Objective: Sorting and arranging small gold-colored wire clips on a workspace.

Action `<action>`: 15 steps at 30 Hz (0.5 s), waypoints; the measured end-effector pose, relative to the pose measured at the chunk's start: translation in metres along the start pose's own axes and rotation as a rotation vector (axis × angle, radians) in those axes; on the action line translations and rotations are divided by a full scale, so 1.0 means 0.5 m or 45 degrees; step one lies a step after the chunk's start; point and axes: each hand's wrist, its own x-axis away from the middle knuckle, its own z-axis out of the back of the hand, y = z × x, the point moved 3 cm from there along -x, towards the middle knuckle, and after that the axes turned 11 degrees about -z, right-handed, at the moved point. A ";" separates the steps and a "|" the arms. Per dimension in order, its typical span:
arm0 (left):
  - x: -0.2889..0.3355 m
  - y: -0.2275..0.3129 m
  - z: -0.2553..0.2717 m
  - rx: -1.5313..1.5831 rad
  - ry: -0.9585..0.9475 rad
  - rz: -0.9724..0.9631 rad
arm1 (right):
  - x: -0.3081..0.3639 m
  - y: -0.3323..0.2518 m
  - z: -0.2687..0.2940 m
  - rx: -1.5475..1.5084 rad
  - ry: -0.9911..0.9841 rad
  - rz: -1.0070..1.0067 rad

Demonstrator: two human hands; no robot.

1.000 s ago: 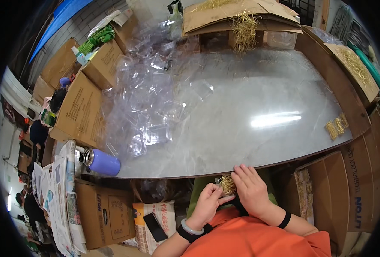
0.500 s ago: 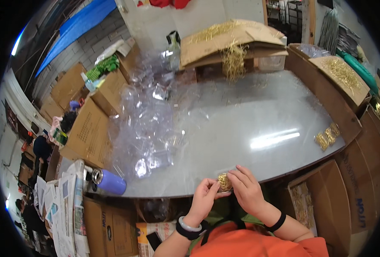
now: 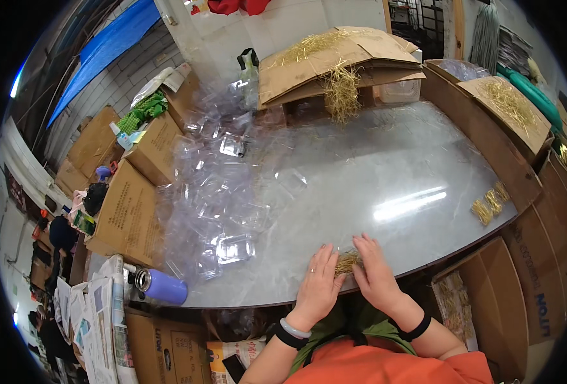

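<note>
A small bundle of thin gold strands [image 3: 346, 263] lies at the front edge of the grey table [image 3: 334, 205]. My left hand [image 3: 322, 280] rests along its left side, fingers stretched out and close together. On the other side my right hand [image 3: 377, 274] lies with its fingers extended, its thumb side against the bundle. The bundle sits between the two hands, its ends partly covered by them. Several finished-looking gold bundles [image 3: 490, 203] lie at the right edge of the table. Clear plastic boxes [image 3: 219, 192] are heaped on its left part.
A purple bottle [image 3: 162, 286] lies on its side at the front left. Cardboard boxes [image 3: 126, 211] line the left. At the back, a cardboard sheet [image 3: 322, 54] carries loose gold strands, some hanging down. Open cartons [image 3: 488, 301] stand below the right edge.
The gold bundle, earlier held compact between my fingers, now lies lower and longer between my stretched-out hands. My fingers have opened out, and the view has shifted slightly.
</note>
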 end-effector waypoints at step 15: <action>0.006 0.000 0.006 0.099 0.096 0.056 | 0.006 0.022 0.001 -0.214 0.046 -0.315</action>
